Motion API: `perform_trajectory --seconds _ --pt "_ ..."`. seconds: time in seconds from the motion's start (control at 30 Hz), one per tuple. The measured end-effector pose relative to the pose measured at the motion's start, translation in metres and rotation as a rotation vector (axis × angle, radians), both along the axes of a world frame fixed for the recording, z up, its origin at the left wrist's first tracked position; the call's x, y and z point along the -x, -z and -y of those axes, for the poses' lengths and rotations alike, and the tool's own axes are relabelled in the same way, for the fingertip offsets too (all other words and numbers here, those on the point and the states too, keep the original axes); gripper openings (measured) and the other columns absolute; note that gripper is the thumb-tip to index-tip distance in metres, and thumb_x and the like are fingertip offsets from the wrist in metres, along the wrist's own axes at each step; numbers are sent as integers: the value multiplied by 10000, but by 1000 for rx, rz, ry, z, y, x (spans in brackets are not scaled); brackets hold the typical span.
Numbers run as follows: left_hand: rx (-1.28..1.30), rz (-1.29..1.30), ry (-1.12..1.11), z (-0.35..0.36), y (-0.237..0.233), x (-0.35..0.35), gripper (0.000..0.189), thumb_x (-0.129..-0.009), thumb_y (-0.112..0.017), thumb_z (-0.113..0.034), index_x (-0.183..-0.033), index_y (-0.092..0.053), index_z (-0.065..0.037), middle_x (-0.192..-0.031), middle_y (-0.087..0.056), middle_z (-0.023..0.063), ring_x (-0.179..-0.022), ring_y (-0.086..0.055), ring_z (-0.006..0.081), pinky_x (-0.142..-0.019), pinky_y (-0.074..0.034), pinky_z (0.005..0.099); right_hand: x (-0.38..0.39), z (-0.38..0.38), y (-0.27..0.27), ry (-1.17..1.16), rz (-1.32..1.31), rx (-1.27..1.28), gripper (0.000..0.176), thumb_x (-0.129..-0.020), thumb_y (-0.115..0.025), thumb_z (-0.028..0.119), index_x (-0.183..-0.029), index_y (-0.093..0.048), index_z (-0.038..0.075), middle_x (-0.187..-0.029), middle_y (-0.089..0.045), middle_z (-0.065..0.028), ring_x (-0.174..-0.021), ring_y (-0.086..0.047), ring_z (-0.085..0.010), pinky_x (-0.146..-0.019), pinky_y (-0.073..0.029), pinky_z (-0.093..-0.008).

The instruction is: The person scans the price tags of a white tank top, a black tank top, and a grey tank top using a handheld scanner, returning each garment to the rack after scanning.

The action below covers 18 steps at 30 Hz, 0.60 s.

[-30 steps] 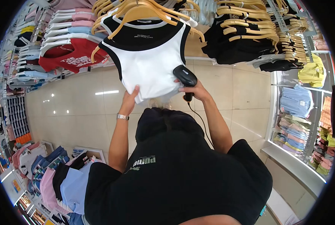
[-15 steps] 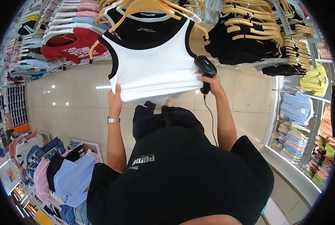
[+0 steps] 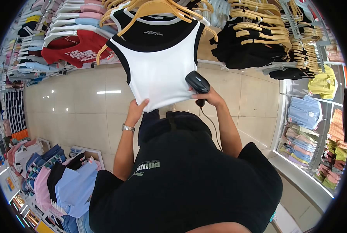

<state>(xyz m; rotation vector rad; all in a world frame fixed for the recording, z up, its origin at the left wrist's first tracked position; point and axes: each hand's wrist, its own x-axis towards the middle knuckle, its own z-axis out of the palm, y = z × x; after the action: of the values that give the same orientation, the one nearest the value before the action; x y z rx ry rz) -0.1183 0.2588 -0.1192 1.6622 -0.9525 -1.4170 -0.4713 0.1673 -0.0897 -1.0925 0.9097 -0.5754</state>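
Note:
A white tank top [image 3: 162, 66] with black trim hangs on a wooden hanger [image 3: 152, 8] at the top middle. My left hand [image 3: 136, 110], with a metal watch on its wrist, pinches the lower left corner of the hem. In my right hand [image 3: 207, 97] is a black handheld scanner [image 3: 198, 82], its head lying over the right side of the top and its cable [image 3: 213, 124] running down beside my forearm. Some of my right fingertips are behind the scanner at the fabric's edge, partly hidden.
Black garments [image 3: 239, 46] on wooden hangers hang at the upper right. A red shirt [image 3: 74, 48] hangs on the left rack. Folded and hung clothes [image 3: 74, 186] fill a stand at the lower left. Shelves with a light blue shirt [image 3: 305, 110] stand at the right.
Both hands have moved closer together, my left hand rightward and my right hand leftward and down with the scanner. The tank top's hem is now narrower and pulled lower.

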Motion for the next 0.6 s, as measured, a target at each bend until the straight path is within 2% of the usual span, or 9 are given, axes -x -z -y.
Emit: perform_trajectory --seconds 0.1,0.23,0.3,0.37,0.47,0.53,0.6 --pt "-30 37 207 -5 5 -3 545 -872 -762 -400 -1093 -683 93 -1002 -729 156 -859 -670 168 -791 -533 300 1 -5 13 -60 26 -19 472 -742 -803 27 -1184 -641 49 -1059 -687 -30 -1018 -606 -155 -913 -486 -320" --pt "-158 -2 297 -12 16 -5 551 -871 -759 -401 -1092 -683 98 -1011 -726 156 -874 -669 174 -804 -529 312 -8 -12 5 -113 -47 -68 448 -733 -813 32 -1154 -659 42 -1059 -699 -37 -1036 -604 -163 -969 -460 -326" --pt "-200 12 312 -16 21 -7 557 -876 -753 -408 -1092 -682 101 -1006 -725 144 -884 -664 166 -809 -524 306 -9 -13 17 -140 -19 -30 478 -738 -811 25 -1185 -644 37 -1087 -700 -45 -1059 -599 -163 -978 -456 -325" --pt "-195 -17 265 -21 24 -6 550 -908 -720 -412 -1093 -680 104 -1011 -723 130 -900 -656 153 -823 -516 295 -8 -16 29 -124 23 -26 490 -744 -804 16 -1204 -635 35 -1111 -695 -47 -1068 -598 -165 -978 -454 -326" --pt "-192 -87 192 -24 26 -10 537 -958 -661 -408 -1109 -673 108 -1035 -716 115 -926 -645 141 -849 -504 285 -9 -20 31 -27 177 -165 528 -752 -789 -1 -1249 -611 34 -1157 -682 -48 -1083 -590 -165 -987 -439 -318" --pt "-196 -104 152 -22 15 -12 534 -1006 -595 -405 -1160 -653 104 -1101 -699 98 -987 -624 131 -903 -478 276 -7 -21 27 22 175 -166 551 -754 -780 -12 -1272 -597 33 -1172 -675 -50 -1090 -585 -163 -994 -430 -313" --pt "-148 -171 81 -22 17 -17 544 -1004 -594 -415 -1188 -641 96 -1127 -690 93 -1028 -608 127 -935 -460 278 -4 -20 21 40 182 -147 605 -756 -768 -27 -1324 -565 23 -1209 -670 -66 -1144 -573 -167 -1029 -409 -312"
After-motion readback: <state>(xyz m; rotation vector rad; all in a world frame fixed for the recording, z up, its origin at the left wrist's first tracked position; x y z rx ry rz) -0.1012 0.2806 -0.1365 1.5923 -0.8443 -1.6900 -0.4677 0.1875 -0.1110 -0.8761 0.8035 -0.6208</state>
